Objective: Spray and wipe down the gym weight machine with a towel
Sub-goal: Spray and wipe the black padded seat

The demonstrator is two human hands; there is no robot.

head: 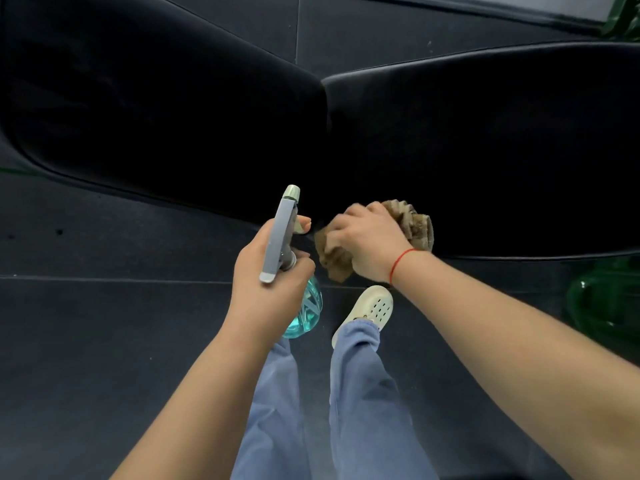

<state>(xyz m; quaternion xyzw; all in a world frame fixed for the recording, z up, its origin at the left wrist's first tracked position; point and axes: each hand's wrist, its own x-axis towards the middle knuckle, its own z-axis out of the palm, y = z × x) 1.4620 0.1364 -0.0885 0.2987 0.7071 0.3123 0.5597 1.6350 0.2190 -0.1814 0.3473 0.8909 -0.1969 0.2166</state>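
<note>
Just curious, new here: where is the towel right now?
In the head view, the towel is bunched in the right hand at the black pad's near edge, right of the spray bottle.

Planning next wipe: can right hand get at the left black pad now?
Likely yes: right hand grips a crumpled brown towel at the right black padded cushion's edge; the left black padded cushion adjoins, nothing between.

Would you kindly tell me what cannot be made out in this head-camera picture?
- Head view: the spray bottle, whose neck the left hand covers.
- Head view: most of the towel, bunched under the right hand.
- Head view: whether the black pad is wet; it is too dark to tell.
- Head view: the green frame, blurred and cut off by the right edge.
</note>
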